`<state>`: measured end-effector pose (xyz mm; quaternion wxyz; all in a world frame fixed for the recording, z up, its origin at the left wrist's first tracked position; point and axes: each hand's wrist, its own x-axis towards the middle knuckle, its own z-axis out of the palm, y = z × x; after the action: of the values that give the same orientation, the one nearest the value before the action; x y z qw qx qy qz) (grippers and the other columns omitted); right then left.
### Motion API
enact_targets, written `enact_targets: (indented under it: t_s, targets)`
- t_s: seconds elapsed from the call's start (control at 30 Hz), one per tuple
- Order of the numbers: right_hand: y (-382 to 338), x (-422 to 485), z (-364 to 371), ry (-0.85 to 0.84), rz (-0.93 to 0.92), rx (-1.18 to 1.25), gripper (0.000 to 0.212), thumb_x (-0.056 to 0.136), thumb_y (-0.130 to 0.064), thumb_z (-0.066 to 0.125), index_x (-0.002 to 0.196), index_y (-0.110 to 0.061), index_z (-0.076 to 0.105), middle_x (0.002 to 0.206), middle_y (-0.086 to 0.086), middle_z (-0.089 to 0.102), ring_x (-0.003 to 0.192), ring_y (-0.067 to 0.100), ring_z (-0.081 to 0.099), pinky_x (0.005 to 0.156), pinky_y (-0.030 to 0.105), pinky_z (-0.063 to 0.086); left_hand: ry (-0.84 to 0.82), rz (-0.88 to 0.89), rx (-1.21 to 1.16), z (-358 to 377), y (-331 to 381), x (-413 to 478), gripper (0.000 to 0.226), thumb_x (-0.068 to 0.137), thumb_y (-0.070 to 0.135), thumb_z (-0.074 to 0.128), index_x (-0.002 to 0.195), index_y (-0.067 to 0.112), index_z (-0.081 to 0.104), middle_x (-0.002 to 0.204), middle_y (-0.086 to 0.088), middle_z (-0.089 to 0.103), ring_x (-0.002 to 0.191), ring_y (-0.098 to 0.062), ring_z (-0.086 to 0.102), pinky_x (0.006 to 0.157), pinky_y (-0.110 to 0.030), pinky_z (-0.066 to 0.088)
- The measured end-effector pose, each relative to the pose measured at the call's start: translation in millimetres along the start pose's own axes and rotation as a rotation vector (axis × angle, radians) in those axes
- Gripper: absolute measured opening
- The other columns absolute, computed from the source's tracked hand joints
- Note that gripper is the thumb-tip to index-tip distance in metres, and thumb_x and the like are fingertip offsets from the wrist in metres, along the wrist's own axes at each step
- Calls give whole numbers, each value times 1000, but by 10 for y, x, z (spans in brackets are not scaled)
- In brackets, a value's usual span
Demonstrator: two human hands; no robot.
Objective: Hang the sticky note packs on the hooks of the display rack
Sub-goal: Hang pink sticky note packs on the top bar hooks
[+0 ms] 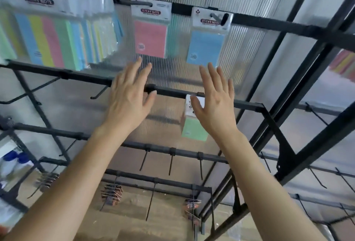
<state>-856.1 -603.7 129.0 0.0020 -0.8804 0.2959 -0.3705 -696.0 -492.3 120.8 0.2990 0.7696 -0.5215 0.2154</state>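
Left hand (128, 95) and right hand (215, 102) are raised before the black metal display rack (269, 23), fingers straight and spread, holding nothing. The pink sticky note pack (150, 35) and blue sticky note pack (206, 45) hang from top-rail hooks. The green sticky note pack (195, 129) hangs from the middle rail, partly hidden by the right hand.

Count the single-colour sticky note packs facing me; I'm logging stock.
3: pink pack on the top rail, blue pack to its right, green pack one rail lower, partly behind the right hand. Others may hang hidden behind the pink one.
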Motion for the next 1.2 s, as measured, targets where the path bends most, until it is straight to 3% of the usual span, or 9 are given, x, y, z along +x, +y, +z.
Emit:
enact_targets:
  t_s: [0.2, 0.43, 0.63, 0.87, 1.0, 1.1, 1.2]
  targets:
    - [139, 532, -130, 19, 0, -142, 66, 95, -25, 48, 149, -11, 13, 157, 6, 8, 145, 24, 2, 115, 41, -4, 78, 21, 31, -51, -127, 581, 59, 93, 29, 49, 143, 6, 30, 151, -12, 23, 139, -28, 20, 113, -42, 13]
    - [222, 1061, -310, 115, 57, -216, 67, 96, -21, 46, 149, -8, 7, 157, 7, 5, 145, 21, 2, 117, 41, 2, 172, 60, 31, -149, -252, 1198, 52, 93, 13, 50, 141, 3, 32, 151, -15, 23, 138, -31, 20, 112, -42, 18]
    - [286, 1288, -370, 145, 23, -270, 53, 95, -22, 49, 144, -10, 32, 150, 11, 29, 142, 26, 18, 113, 40, 10, 179, 79, 14, -86, -386, 1487, 56, 92, 7, 51, 144, 6, 28, 153, -14, 13, 141, -33, 10, 115, -47, 11]
    - [337, 1304, -316, 334, -90, -297, 36, 85, -9, 55, 120, -5, 61, 127, 16, 56, 121, 35, 48, 98, 50, 33, 424, 158, -94, -6, -446, 1548, 32, 91, 2, 47, 120, 2, 58, 130, -14, 51, 123, -32, 43, 106, -36, 25]
    - [332, 1312, -288, 449, -142, -300, 28, 80, -6, 59, 106, -5, 68, 108, 15, 64, 102, 35, 59, 85, 47, 42, 436, 177, -93, -86, -404, 1591, 19, 91, 9, 48, 100, 3, 64, 101, -11, 61, 100, -29, 51, 87, -31, 30]
    - [333, 1357, -297, 487, -140, -314, 14, 82, -10, 62, 93, -7, 69, 90, 11, 62, 83, 32, 57, 72, 36, 36, 395, 152, -92, -162, -377, 1669, 13, 90, 10, 53, 94, 3, 63, 95, -11, 61, 94, -29, 53, 82, -35, 34]
    - [341, 1445, -339, 430, -94, -336, 12, 88, -18, 60, 90, -7, 66, 86, 9, 63, 82, 30, 55, 72, 34, 33, 351, 126, -102, -217, -349, 1736, 11, 91, 5, 49, 87, 2, 60, 90, -14, 60, 83, -26, 53, 71, -33, 37]
